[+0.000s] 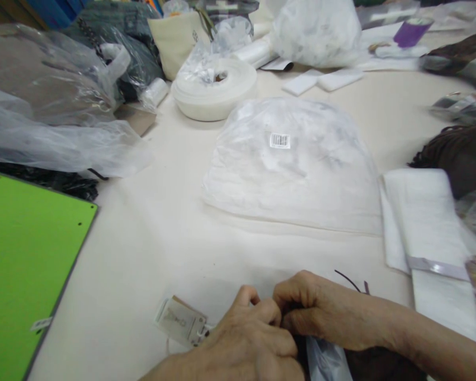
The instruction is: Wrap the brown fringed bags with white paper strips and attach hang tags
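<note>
Low in the view, my left hand (257, 338) is closed with its fingers curled, back of the hand up. Against it, my right hand (321, 309) pinches thumb to fingers; what both fingertips grip is hidden. A dark brown item (381, 365) lies beneath the hands, partly cut off by the lower edge. Clear plastic (328, 361) shows on it, between the wrists. Thin dark cord ends (347, 279) stick up behind my right hand. Left of my left hand, a hang tag (181, 320) on a white string lies on the table.
A white plastic bag (293, 174) with a barcode label lies ahead. Folded white sheets (432, 227) under a band are at right. A green board (27, 270) covers the left edge. Behind stand a roll of white tape (206, 103), a cream bag (176, 45) and wrapped goods (47, 74).
</note>
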The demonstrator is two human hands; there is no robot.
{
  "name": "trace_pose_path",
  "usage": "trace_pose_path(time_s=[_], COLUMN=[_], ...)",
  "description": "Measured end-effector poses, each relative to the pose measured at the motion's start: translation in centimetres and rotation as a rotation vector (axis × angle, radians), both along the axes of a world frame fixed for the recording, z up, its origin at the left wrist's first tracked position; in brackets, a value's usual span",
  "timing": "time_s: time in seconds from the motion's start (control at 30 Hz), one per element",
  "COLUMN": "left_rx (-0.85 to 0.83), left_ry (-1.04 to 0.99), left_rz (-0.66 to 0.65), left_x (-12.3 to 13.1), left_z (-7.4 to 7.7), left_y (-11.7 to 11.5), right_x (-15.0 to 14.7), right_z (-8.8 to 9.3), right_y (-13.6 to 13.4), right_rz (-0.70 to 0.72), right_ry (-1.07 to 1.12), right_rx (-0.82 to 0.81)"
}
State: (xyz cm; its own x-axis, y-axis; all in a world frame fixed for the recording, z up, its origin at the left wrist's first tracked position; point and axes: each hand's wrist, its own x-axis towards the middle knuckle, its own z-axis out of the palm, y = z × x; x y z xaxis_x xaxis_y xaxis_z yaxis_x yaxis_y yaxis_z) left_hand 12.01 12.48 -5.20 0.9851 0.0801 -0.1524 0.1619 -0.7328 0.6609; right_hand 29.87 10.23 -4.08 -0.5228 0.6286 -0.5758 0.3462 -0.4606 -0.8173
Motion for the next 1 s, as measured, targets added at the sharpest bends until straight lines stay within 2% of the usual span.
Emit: trace_pose_path(time_s=[0.1, 0.17, 0.27, 0.4, 0.5, 0.57, 0.63, 0.7, 0.77, 0.87, 0.93, 1.0], left_rx=[-0.066, -0.102, -0.132, -0.101, -0.050, -0.075, -0.113, -0.115, -0.134, -0.239, -0.204, -0.067], left_ry=[-0.018, -0.034, -0.074, -0.158, -0.410, -0.494, -0.409, -0.281, -0.159, -0.008, -0.037, -0.178], left_rz=[0.074, 0.131, 0.151, 0.155, 0.328, 0.438, 0.494, 0.538, 0.549, 0.512, 0.509, 0.505], left_x=[0.7, 0.6, -0.2, -1.4, -1.2, -0.6, 0.3, 0.9, 1.0, -0.4, -1.7, -2.6], left_z=[-2.3, -2.8, -1.8, -0.3, -0.4, -0.7, -0.5, 0.4, 1.8, 3.9, 4.6, 4.3], left_y=[-0.9, -1.0, -0.5, 0.5, 0.3, -0.1, -0.4, -0.3, 0.1, 0.9, 1.0, 0.5], right_x=[-0.1, -0.3, -0.4, -0.4, -0.4, -0.6, -0.7, -0.7, -0.3, 0.9, 1.8, 2.4], right_z=[0.0, 0.1, 0.1, -0.1, -0.2, -0.1, 0.0, 0.2, 0.7, 2.0, 3.0, 3.5], right_y=[-0.3, -0.6, -0.7, -0.8, -0.9, -0.9, -0.7, -0.4, -0.1, -0.3, -1.0, -2.2], right_rz=[0.028, 0.053, 0.084, -0.013, -0.056, -0.067, -0.075, -0.055, -0.022, -0.037, -0.100, -0.134], right_ry=[-0.024, -0.031, -0.051, -0.050, -0.068, -0.115, -0.166, -0.183, -0.185, -0.272, -0.330, -0.344], right_rx=[0.025, 0.063, 0.151, 0.130, 0.221, 0.289, 0.322, 0.342, 0.344, 0.353, 0.389, 0.416])
